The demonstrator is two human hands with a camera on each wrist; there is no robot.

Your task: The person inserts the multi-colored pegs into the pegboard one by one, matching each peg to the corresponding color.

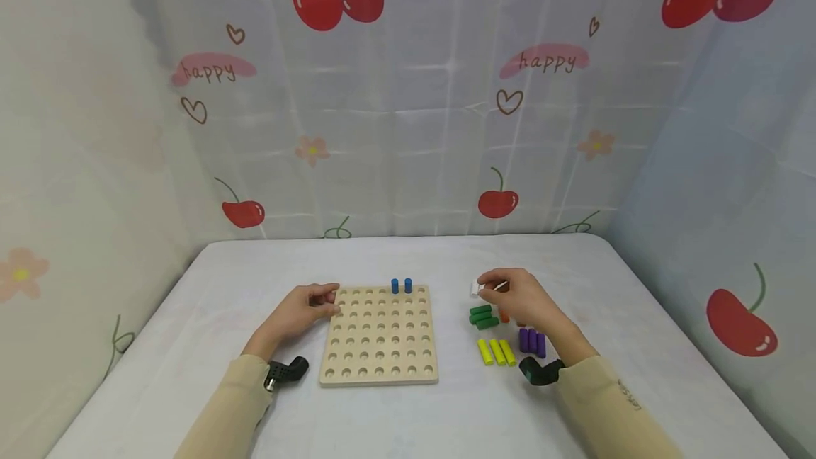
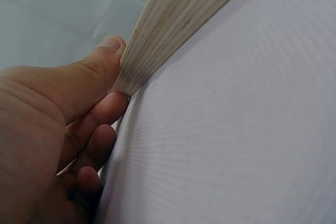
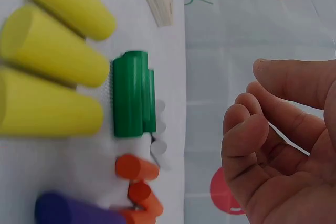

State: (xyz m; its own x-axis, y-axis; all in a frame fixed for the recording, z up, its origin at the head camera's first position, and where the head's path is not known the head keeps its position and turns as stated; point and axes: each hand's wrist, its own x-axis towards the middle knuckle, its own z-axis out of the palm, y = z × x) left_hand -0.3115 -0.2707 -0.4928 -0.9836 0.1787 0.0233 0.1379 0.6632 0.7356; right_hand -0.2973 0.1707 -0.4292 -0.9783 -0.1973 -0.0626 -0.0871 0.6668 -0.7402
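A wooden pegboard [image 1: 380, 332] with rows of round holes lies on the table; two blue pegs [image 1: 408, 285] stand upright in its far row. My left hand [image 1: 307, 310] grips the board near its far left corner. In the left wrist view its thumb [image 2: 107, 51] lies against the board's upper edge, a fingertip just below. My right hand [image 1: 519, 296] hovers by the white pegs [image 1: 474, 290], overlapping them from the head. The right wrist view shows its fingers loosely bent, a gap at the thumb, and nothing held. Below them lie green pegs [image 1: 483, 317].
Nearer me on the right lie yellow pegs [image 1: 496, 352] and purple pegs [image 1: 532, 341]. Orange pegs [image 3: 137, 167] are partly hidden under the right hand in the head view. A white cloth covers the table [image 1: 382, 420]; printed curtains [image 1: 408, 126] hang around it.
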